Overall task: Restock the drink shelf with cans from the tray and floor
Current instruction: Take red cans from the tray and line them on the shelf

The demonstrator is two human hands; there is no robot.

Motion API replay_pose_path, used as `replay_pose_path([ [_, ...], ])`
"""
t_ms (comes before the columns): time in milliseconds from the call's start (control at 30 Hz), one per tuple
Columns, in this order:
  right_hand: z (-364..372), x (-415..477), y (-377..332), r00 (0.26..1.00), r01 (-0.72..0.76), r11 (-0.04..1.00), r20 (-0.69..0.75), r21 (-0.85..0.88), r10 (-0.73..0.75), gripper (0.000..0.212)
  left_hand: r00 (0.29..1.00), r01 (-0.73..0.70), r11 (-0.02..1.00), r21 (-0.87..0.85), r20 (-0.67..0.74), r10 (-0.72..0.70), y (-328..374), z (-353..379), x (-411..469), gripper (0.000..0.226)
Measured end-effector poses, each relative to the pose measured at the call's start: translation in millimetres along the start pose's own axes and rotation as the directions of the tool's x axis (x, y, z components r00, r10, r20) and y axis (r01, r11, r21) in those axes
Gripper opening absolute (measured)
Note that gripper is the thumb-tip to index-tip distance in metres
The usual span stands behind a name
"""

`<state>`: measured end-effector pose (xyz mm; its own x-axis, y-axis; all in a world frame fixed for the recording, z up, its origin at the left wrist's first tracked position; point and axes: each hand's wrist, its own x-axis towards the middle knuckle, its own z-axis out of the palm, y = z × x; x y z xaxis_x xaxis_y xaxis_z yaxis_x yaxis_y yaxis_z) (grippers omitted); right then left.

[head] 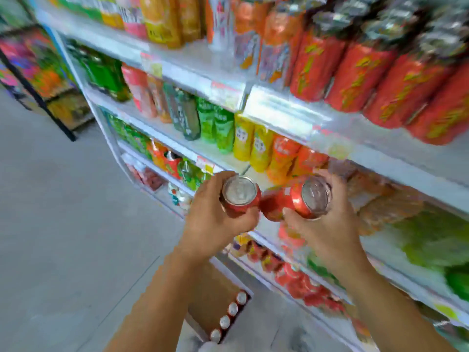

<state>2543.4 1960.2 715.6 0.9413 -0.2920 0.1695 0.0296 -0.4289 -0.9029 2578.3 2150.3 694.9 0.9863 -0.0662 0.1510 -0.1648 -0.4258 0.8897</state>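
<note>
Two red cans are in the air in front of the shelving, one in each hand, about level with the lower middle shelves. The left can (239, 193) shows its silver lid almost square to the camera, so its long axis runs away from the viewer, lid up and base hidden. The right can (297, 199) is tilted: its lid faces up and to the right, and its body slants down to the left until its base is touching, or very nearly touching, the left can.

The left hand (215, 214) wraps the left can from below and outside, fingers curled round the wall. The right hand (330, 224) cups the other can the same way, thumb across the near side.

This looks like the carrying step, cans picked up and not yet placed. Up and to the right a shelf (281, 110) holds a row of shelved cans (375, 80), also red, so that is probably where these go, though blur hides the labels. The next move calls for raising both cans, righting the tilted one so its base comes down flat, and finding a gap in that row.

Down between the forearms a cardboard tray (210, 288) sits on the floor (50, 224), with a line of spare cans (228, 316) along its edge.
</note>
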Motion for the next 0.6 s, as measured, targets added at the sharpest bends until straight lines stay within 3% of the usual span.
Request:
replay_pose_path([
  [133, -65.7, 2.9, -31.0, 0.981, 0.069, 0.996, -0.186, 0.05, -0.059, 0.075, 0.975, -0.221, 0.975, -0.029, 0.018, 0.222, 71.0, 19.7, 20.6, 0.054],
  [300, -147.7, 0.7, -48.5, 0.935, 0.104, 0.992, -0.347, 0.065, -0.076, 0.063, 0.917, -0.385, 0.908, -0.168, 0.042, 0.397, 143.9, 57.1, 28.8, 0.044],
  [500, -210.3, 27.5, -47.7, 0.853, 0.098, 0.989, -0.503, -0.112, -0.141, 0.061, 0.87, -0.483, 0.853, -0.197, 0.007, 0.493, 183.5, 96.5, 38.2, 0.038],
  [600, -228.0, 55.2, -38.0, 0.848, 0.069, 0.98, -0.507, -0.186, -0.156, 0.063, 0.876, -0.47, 0.854, -0.222, -0.002, 0.482, 189.9, 103.9, 41.7, 0.037],
])
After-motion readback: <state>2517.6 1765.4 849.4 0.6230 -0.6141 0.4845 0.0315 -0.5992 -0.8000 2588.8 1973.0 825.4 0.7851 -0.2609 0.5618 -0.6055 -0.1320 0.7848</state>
